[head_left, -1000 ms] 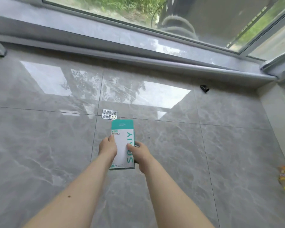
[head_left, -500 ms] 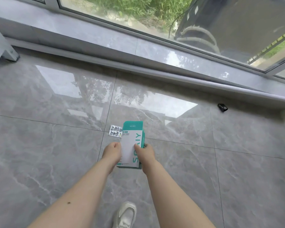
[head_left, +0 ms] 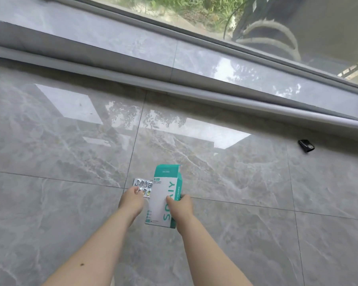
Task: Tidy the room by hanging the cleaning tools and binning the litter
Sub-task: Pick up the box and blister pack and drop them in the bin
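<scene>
Two hands gathering litter off the tiled floor, low centre of the frame.

The right hand (head_left: 180,205) is gripping the teal-and-white carton (head_left: 163,201), thumb on its face, fingers curling round the far edge; the left hand (head_left: 132,200) is reaching to the foil blister pack (head_left: 143,186) just left of the carton, fingertips touching it. A firm pinch on the pack's near edge is likely needed, since foil lies flat on glossy tile. Whether the fingers are pinching yet is unclear. Farther off, right of centre, a small black object (head_left: 306,145) is lying beneath the window sill (head_left: 112,41); its identity is unclear.
</scene>
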A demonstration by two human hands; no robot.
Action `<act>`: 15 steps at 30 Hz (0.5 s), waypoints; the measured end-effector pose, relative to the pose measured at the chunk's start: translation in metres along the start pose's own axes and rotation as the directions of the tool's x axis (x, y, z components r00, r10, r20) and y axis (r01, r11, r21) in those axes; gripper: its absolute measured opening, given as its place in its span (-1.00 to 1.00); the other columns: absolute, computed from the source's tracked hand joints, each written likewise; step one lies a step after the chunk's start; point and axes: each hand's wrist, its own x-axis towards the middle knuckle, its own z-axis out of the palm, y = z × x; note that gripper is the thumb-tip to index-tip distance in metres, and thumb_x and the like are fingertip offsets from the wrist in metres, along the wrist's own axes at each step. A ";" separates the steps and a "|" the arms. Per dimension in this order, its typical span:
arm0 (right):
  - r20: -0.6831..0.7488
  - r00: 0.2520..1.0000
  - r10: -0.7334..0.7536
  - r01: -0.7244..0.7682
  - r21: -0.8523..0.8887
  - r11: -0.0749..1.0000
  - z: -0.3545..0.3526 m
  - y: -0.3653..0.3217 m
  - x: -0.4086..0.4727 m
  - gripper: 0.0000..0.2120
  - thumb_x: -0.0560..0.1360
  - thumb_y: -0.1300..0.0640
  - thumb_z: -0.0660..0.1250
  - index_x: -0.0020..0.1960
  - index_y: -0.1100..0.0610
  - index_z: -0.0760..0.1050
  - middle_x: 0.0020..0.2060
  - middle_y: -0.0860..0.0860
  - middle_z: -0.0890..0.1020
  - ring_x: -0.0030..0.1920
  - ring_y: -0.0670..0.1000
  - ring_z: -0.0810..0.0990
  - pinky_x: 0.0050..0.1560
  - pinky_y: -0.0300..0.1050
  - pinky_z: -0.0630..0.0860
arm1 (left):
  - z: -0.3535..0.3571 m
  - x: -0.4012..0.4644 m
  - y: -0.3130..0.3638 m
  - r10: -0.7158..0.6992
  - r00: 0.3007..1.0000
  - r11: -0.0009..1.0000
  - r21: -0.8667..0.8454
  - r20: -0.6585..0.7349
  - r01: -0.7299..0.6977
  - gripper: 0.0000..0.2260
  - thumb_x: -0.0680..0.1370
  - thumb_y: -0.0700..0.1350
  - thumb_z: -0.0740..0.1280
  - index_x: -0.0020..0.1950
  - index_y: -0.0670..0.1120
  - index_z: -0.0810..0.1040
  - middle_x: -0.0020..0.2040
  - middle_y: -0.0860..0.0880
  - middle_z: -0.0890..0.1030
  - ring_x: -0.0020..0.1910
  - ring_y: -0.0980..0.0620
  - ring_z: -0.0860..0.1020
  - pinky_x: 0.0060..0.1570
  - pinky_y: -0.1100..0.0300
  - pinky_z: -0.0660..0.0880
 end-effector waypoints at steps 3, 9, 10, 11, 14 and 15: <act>0.003 1.000 0.003 -0.003 -0.019 1.000 0.014 0.005 0.027 -0.65 0.49 0.20 0.33 0.23 0.27 0.37 0.12 0.17 0.60 0.08 0.16 0.63 0.10 0.11 0.59 | 0.008 0.037 -0.008 -0.008 1.000 0.999 0.048 0.017 0.007 -0.64 0.59 -0.23 0.12 0.38 -0.14 0.43 0.34 -0.16 0.50 0.29 -0.17 0.47 0.34 0.01 0.40; -0.030 1.000 -0.003 0.002 -0.041 0.999 0.041 0.019 0.079 -0.63 0.48 0.21 0.36 0.23 0.25 0.34 0.16 0.16 0.59 0.03 0.09 0.63 0.09 -0.01 0.59 | 0.024 0.096 -0.023 -0.014 1.000 0.961 0.277 0.002 0.013 -0.56 0.56 -0.23 0.17 0.45 -0.07 0.35 0.41 -0.20 0.41 0.38 -0.20 0.38 0.41 0.02 0.30; -0.041 0.999 0.003 -0.004 -0.028 1.000 0.047 0.022 0.086 -0.64 0.48 0.22 0.37 0.22 0.25 0.35 0.15 0.16 0.59 -0.03 0.07 0.61 0.05 -0.04 0.59 | 0.027 0.104 -0.026 -0.019 1.000 0.951 0.310 -0.001 0.018 -0.52 0.56 -0.21 0.18 0.49 -0.04 0.29 0.44 -0.20 0.33 0.41 -0.20 0.32 0.44 0.04 0.24; -0.052 0.999 0.004 -0.005 -0.028 1.000 0.049 0.023 0.088 -0.65 0.48 0.22 0.37 0.21 0.24 0.35 0.14 0.16 0.59 -0.05 0.05 0.60 0.04 -0.04 0.59 | 0.028 0.106 -0.028 -0.028 1.000 0.951 0.308 0.002 0.026 -0.48 0.56 -0.20 0.19 0.52 -0.01 0.23 0.46 -0.20 0.26 0.44 -0.20 0.27 0.47 0.04 0.20; -0.099 0.995 0.019 -0.024 -0.046 0.999 0.058 0.028 0.100 -0.67 0.48 0.21 0.38 0.18 0.22 0.35 0.13 0.14 0.60 0.05 0.10 0.63 0.12 0.06 0.58 | 0.033 0.119 -0.036 -0.037 0.999 0.963 0.267 0.014 0.032 -0.41 0.55 -0.20 0.21 0.55 -0.02 0.12 0.50 -0.18 0.18 0.47 -0.18 0.20 0.49 0.03 0.14; -0.113 0.993 0.027 -0.033 -0.053 0.998 0.059 0.029 0.102 -0.67 0.48 0.20 0.38 0.17 0.22 0.35 0.13 0.14 0.59 0.08 0.11 0.63 0.12 0.07 0.58 | 0.035 0.123 -0.038 -0.036 0.999 0.968 0.250 0.017 0.031 -0.40 0.54 -0.21 0.22 0.55 -0.03 0.12 0.50 -0.18 0.20 0.47 -0.18 0.20 0.49 0.02 0.15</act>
